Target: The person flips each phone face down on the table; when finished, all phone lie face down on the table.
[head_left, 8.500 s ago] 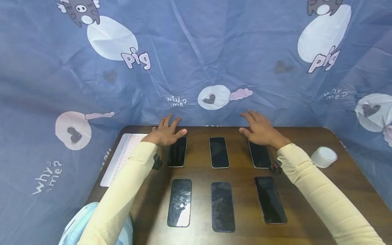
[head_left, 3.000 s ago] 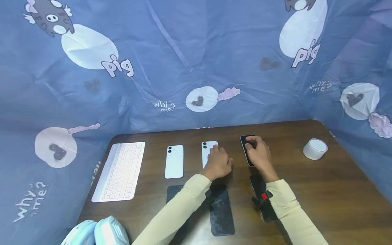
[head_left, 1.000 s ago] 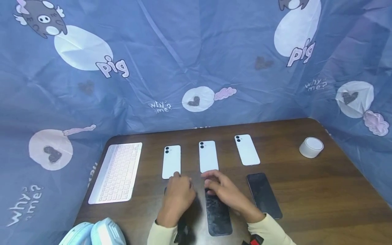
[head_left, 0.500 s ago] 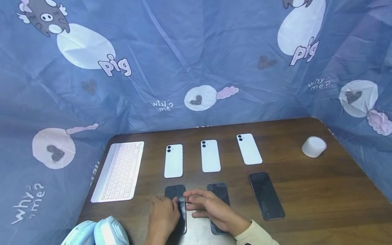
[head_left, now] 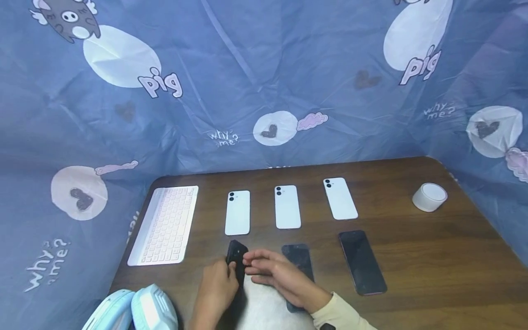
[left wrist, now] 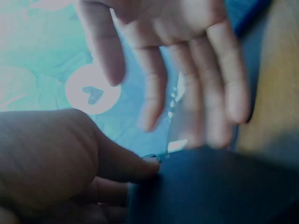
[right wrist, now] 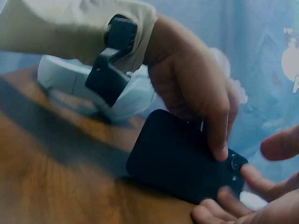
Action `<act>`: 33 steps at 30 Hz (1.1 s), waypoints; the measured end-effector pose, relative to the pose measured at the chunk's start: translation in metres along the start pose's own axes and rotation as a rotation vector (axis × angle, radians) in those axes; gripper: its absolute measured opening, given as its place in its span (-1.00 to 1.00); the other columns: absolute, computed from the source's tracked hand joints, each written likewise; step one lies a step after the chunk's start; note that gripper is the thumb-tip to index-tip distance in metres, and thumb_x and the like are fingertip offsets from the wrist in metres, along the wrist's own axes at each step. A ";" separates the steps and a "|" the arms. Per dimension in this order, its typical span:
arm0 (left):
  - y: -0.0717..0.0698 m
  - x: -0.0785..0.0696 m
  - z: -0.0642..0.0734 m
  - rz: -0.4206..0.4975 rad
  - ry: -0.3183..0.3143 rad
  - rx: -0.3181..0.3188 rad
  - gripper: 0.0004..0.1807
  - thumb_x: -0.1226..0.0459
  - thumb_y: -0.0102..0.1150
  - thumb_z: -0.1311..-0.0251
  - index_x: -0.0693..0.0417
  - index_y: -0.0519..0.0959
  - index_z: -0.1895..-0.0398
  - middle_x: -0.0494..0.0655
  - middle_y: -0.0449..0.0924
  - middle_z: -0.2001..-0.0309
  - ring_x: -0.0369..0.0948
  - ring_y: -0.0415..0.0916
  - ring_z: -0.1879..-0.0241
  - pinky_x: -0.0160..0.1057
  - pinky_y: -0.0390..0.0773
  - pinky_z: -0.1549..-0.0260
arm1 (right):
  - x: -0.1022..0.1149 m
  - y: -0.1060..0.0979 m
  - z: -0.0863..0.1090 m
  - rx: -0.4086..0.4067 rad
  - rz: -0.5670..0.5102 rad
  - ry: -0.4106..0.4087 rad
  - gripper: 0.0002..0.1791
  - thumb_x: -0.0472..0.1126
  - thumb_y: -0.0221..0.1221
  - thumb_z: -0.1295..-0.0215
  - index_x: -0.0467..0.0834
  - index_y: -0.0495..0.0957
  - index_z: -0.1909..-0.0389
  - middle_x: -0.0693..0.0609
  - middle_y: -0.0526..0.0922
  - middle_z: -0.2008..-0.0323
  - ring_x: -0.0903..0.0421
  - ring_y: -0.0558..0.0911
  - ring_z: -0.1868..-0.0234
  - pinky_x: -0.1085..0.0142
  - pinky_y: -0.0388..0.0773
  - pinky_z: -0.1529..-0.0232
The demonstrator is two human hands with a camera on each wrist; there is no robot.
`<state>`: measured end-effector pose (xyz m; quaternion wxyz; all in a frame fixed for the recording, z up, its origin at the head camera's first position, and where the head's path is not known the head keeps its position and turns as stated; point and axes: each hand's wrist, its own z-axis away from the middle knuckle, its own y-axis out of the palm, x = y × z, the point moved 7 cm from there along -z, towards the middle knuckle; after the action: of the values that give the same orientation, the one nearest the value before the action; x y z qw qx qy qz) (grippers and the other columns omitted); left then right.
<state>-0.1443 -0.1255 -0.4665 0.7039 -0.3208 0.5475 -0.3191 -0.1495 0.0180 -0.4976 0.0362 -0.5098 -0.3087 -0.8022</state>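
My left hand (head_left: pixel 216 284) pinches a black smartphone (head_left: pixel 237 252) by its side, thumb on its back near the cameras. In the right wrist view that phone (right wrist: pixel 177 156) is tilted up on its long edge, dark back showing. My right hand (head_left: pixel 284 277) has its fingers extended close by the phone's camera end; whether they touch it I cannot tell. Beneath the right hand lies a dark smartphone (head_left: pixel 299 256), screen up and partly covered. Another dark smartphone (head_left: pixel 363 261) lies screen up to the right. Behind them three white smartphones (head_left: pixel 288 207) lie in a row, backs up.
A white keyboard (head_left: pixel 165 227) lies at the table's left edge. Light blue headphones (head_left: pixel 138 309) sit at the front left. A white roll of tape (head_left: pixel 430 197) stands at the right. A blue printed curtain (head_left: pixel 231 82) hangs behind the wooden table (head_left: pixel 412 256).
The three back phones have turned from dark screens to white backs. Both hands have moved to the front left phone, which the left hand has just tilted up from lying flat.
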 end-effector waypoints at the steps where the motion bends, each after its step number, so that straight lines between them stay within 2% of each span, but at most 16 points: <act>1: -0.001 0.001 0.000 0.007 -0.008 -0.020 -0.79 0.35 0.10 -0.38 0.40 0.55 0.30 0.12 0.55 0.53 -0.04 0.56 0.53 -0.08 0.53 0.56 | -0.002 -0.001 -0.001 -0.025 0.007 0.008 -0.57 -0.24 0.08 -0.44 -0.38 0.40 -0.23 -0.28 0.44 -0.23 -0.21 0.49 -0.24 -0.04 0.41 -0.25; 5: -0.003 0.006 0.000 -0.053 -0.037 -0.086 -0.69 0.39 0.14 -0.32 0.60 0.51 0.10 0.36 0.58 0.33 0.20 0.64 0.30 0.10 0.61 0.35 | -0.007 -0.003 -0.002 -0.071 0.003 0.021 -0.61 -0.26 0.10 -0.44 -0.37 0.42 -0.19 -0.25 0.39 -0.24 -0.17 0.47 -0.24 -0.01 0.46 -0.22; 7: -0.002 0.009 0.001 -0.096 -0.041 -0.114 -0.62 0.38 0.17 -0.29 0.66 0.49 0.05 0.48 0.54 0.21 0.31 0.59 0.17 0.18 0.57 0.20 | -0.007 -0.002 -0.003 -0.070 0.005 0.022 -0.61 -0.24 0.10 -0.44 -0.36 0.43 -0.19 -0.23 0.38 -0.24 -0.16 0.46 -0.25 0.00 0.45 -0.23; 11: 0.003 0.012 0.001 -0.148 -0.042 -0.116 -0.56 0.35 0.16 -0.31 0.70 0.47 0.00 0.66 0.39 -0.02 0.42 0.39 -0.08 0.27 0.39 -0.09 | -0.007 -0.001 -0.003 -0.070 0.023 0.024 -0.61 -0.23 0.10 -0.44 -0.34 0.46 -0.18 -0.18 0.41 -0.22 -0.15 0.46 -0.26 -0.01 0.44 -0.24; 15: 0.007 0.013 0.002 -0.145 -0.035 -0.120 -0.56 0.35 0.16 -0.31 0.72 0.48 0.02 0.64 0.28 -0.05 0.37 0.28 -0.09 0.26 0.34 -0.12 | -0.007 -0.002 -0.003 -0.063 0.065 0.002 -0.63 -0.21 0.09 -0.45 -0.33 0.50 -0.15 -0.14 0.46 -0.19 -0.14 0.46 -0.27 -0.02 0.39 -0.28; 20: 0.008 0.003 0.005 -0.143 0.032 -0.167 -0.51 0.32 0.21 -0.28 0.80 0.46 0.12 0.52 0.25 0.05 0.28 0.31 0.03 0.20 0.43 0.03 | -0.005 -0.003 0.000 -0.058 0.113 -0.028 -0.65 -0.19 0.07 -0.48 -0.31 0.53 -0.14 -0.09 0.50 -0.16 -0.10 0.45 -0.26 -0.01 0.41 -0.26; 22: 0.009 -0.004 0.007 -0.159 0.049 -0.178 -0.45 0.30 0.22 -0.29 0.83 0.42 0.07 0.53 0.24 0.06 0.29 0.31 0.04 0.19 0.46 0.06 | 0.000 -0.007 0.005 -0.076 0.216 -0.057 -0.65 -0.15 0.07 -0.50 -0.26 0.54 -0.14 -0.08 0.50 -0.17 -0.08 0.47 -0.23 -0.02 0.44 -0.22; 26: 0.016 -0.025 0.014 -0.166 0.095 -0.179 -0.38 0.23 0.24 -0.31 0.78 0.40 -0.06 0.57 0.26 0.01 0.29 0.31 0.00 0.18 0.46 0.05 | 0.024 -0.026 0.030 -0.184 0.592 -0.184 -0.71 -0.06 0.06 -0.53 -0.09 0.59 -0.10 -0.12 0.42 -0.30 -0.05 0.50 -0.19 -0.04 0.45 -0.16; 29: 0.027 -0.043 0.019 -0.112 0.135 -0.086 -0.42 0.21 0.22 -0.34 0.68 0.44 -0.07 0.59 0.27 -0.08 0.31 0.31 -0.07 0.22 0.44 -0.04 | 0.047 -0.042 0.053 -0.300 0.862 -0.288 -0.80 -0.06 0.09 -0.52 0.01 0.61 -0.01 -0.11 0.46 -0.28 0.03 0.56 -0.13 0.04 0.51 -0.12; 31: 0.039 -0.053 0.021 -0.070 0.156 0.012 -0.48 0.20 0.19 -0.37 0.62 0.49 -0.05 0.54 0.33 -0.08 0.30 0.35 -0.09 0.26 0.42 -0.07 | 0.056 -0.053 0.067 -0.373 0.993 -0.305 -0.85 -0.11 0.12 -0.51 0.04 0.62 0.03 -0.07 0.54 -0.17 0.09 0.59 -0.03 0.08 0.55 -0.03; 33: 0.051 -0.061 0.024 -0.018 0.178 0.109 -0.52 0.21 0.16 -0.38 0.58 0.51 -0.03 0.49 0.40 -0.04 0.29 0.41 -0.06 0.31 0.42 -0.06 | 0.058 -0.064 0.078 -0.450 1.115 -0.285 -0.87 -0.13 0.15 -0.48 0.04 0.61 0.04 -0.02 0.58 -0.08 0.11 0.59 0.02 0.09 0.56 0.02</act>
<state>-0.1277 -0.0440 -0.4680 0.6660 -0.2571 0.5870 -0.3819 -0.1388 0.1255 -0.4555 0.3001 -0.6918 0.1792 -0.6318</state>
